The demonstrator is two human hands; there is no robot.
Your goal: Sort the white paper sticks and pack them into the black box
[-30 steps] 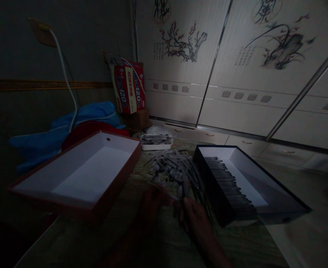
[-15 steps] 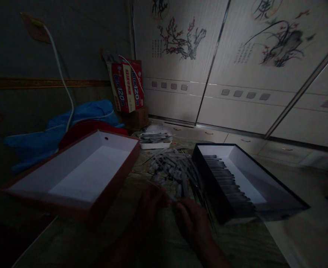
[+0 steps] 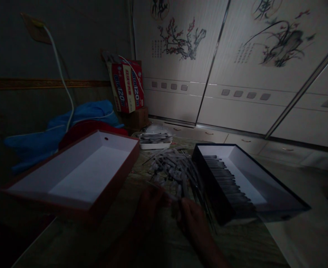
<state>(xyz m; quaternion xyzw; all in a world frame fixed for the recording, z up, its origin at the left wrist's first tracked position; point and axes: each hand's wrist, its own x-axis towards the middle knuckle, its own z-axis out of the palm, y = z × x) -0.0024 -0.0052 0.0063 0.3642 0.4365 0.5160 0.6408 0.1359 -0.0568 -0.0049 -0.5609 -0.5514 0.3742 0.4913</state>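
A slim, pale pen slants between my two hands above the table. My left hand is closed round its middle, with the thin tip poking out past the fingers. At its other end my right hand has its fingers curled in; the dim light hides whether a separate cap is in them. Just beyond my hands lies a loose heap of pen parts, clear barrels and thin dark refills among them. To the right, a row of pens lies inside a dark box.
An open red box with a white inside stands on the left. Behind the heap is a white tray of more pen parts. Blue cloth, a red carton and a white cabinet are farther back.
My right hand has shifted slightly to the right, and its fingers have drawn in a little. My left hand and the pen stay nearly where they were.
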